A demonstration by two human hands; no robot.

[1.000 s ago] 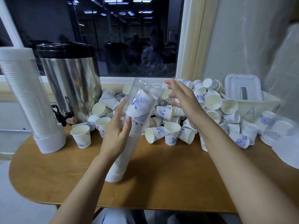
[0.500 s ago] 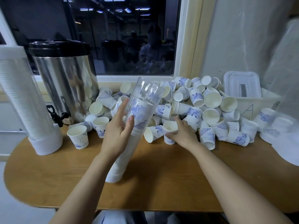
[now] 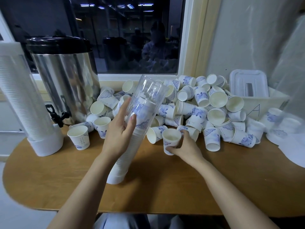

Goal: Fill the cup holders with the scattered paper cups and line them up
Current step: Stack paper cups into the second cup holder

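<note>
My left hand (image 3: 121, 130) grips a clear tube cup holder (image 3: 147, 96) that leans toward the window, its white base (image 3: 115, 176) on the table. A stack of paper cups fills most of the tube. My right hand (image 3: 185, 146) holds one upright white-and-blue paper cup (image 3: 170, 140) at the front of a big pile of scattered paper cups (image 3: 206, 108). A second, full cup holder (image 3: 24, 103) stands at the far left.
A steel drinks urn (image 3: 66, 80) with a black tap stands by the window behind the cups. A white lidded box (image 3: 249, 85) sits at the back right. One cup (image 3: 79, 137) stands alone near the urn. The wooden table's (image 3: 165, 187) front edge curves below my arms.
My right hand came down from the top of the tube to the pile and took hold of one upright cup. The left hand kept its grip on the tilted holder.
</note>
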